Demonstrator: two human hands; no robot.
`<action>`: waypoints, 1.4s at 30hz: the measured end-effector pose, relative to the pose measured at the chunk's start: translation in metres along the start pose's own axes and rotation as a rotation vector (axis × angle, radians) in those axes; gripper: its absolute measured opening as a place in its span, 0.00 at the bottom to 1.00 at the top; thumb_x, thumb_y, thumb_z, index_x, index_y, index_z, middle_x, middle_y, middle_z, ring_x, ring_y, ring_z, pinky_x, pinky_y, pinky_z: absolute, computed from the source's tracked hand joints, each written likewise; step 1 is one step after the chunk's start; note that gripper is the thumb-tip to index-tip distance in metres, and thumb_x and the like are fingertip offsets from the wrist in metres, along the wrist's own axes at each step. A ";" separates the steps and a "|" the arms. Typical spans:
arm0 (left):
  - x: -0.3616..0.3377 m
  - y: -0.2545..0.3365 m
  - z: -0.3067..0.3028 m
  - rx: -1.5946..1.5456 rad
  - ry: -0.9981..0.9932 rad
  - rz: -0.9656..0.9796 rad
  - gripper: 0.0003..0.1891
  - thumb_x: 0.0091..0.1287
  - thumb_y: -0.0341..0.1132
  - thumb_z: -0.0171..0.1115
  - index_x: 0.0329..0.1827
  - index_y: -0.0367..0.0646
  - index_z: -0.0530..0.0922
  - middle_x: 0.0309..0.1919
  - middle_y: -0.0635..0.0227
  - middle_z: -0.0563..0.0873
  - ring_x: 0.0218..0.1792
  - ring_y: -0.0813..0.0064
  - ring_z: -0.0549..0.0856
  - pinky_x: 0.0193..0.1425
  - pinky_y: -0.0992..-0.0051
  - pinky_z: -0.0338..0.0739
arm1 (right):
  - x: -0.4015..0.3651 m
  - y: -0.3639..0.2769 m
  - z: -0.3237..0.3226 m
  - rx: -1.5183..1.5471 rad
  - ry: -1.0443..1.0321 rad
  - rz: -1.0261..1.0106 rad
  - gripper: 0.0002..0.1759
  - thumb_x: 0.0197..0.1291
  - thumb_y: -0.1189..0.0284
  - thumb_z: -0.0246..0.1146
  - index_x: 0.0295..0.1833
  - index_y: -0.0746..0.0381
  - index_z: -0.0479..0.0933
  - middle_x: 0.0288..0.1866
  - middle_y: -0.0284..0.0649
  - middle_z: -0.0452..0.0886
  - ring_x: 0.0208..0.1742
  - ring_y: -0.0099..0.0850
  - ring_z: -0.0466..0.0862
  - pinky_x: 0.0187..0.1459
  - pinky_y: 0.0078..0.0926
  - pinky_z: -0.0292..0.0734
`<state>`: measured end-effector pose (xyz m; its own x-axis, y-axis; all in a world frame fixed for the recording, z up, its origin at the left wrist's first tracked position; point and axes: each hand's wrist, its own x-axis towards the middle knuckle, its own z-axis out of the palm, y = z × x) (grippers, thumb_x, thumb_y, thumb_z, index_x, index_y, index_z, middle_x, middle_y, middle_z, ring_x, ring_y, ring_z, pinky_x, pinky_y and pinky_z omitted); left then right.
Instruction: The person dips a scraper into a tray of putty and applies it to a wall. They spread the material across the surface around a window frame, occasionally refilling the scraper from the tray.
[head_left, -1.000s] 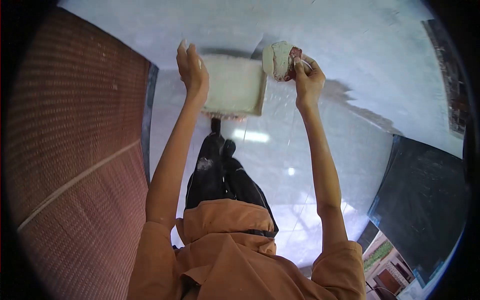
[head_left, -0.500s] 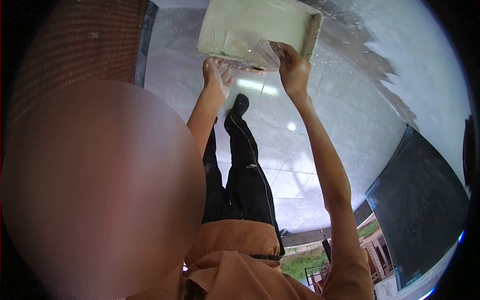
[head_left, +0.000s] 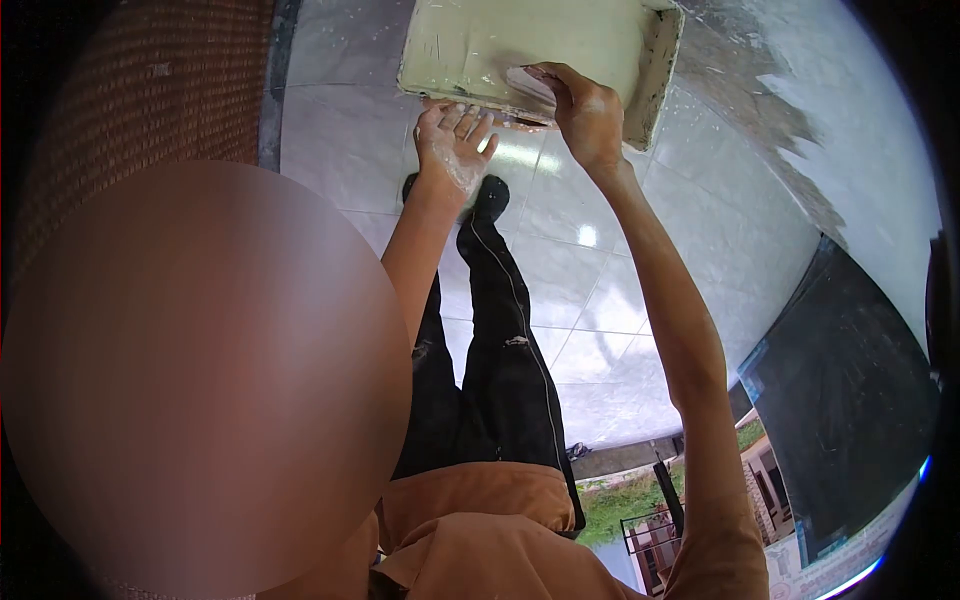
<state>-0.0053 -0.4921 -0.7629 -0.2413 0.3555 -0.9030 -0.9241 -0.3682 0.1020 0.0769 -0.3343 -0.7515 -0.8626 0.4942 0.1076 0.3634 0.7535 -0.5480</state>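
My left hand [head_left: 452, 148] is palm up with its fingers stretched out. White paste is smeared over its palm and wrist. The fingertips are right at the near edge of a cream-coloured, tray-like piece [head_left: 480, 40] with a raised, chipped side on the right. In my right hand [head_left: 590, 118] a flat, pale, translucent scraper-like piece [head_left: 530, 82] is pinched between thumb and fingers. It overlaps the cream surface in this view.
Pale glossy tiles [head_left: 560, 270] cover the floor, and my black-trousered legs [head_left: 500, 330] stand on it. A woven brown panel [head_left: 150, 100] is at the left, a patchy wall [head_left: 850, 110] at the right, with a dark board [head_left: 850, 410] below. A large blurred disc hides the lower left.
My left hand has turned its palm further up and its fingers have spread. The right hand has shifted slightly up with the scraper-like piece, which lies flatter. The cream piece sits further right in view.
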 end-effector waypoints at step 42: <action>-0.167 0.090 0.122 0.524 -0.230 0.436 0.31 0.74 0.54 0.55 0.77 0.54 0.69 0.77 0.69 0.71 0.79 0.60 0.67 0.79 0.54 0.55 | 0.025 -0.095 -0.188 1.535 0.181 0.560 0.20 0.77 0.78 0.57 0.70 0.69 0.70 0.49 0.44 0.85 0.41 0.30 0.89 0.45 0.28 0.92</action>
<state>-0.0845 -0.4800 -0.5521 -0.6236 0.4635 -0.6295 -0.7362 -0.0776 0.6723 0.0867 -0.3122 -0.5406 -0.6616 0.6652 -0.3461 -0.1656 -0.5798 -0.7978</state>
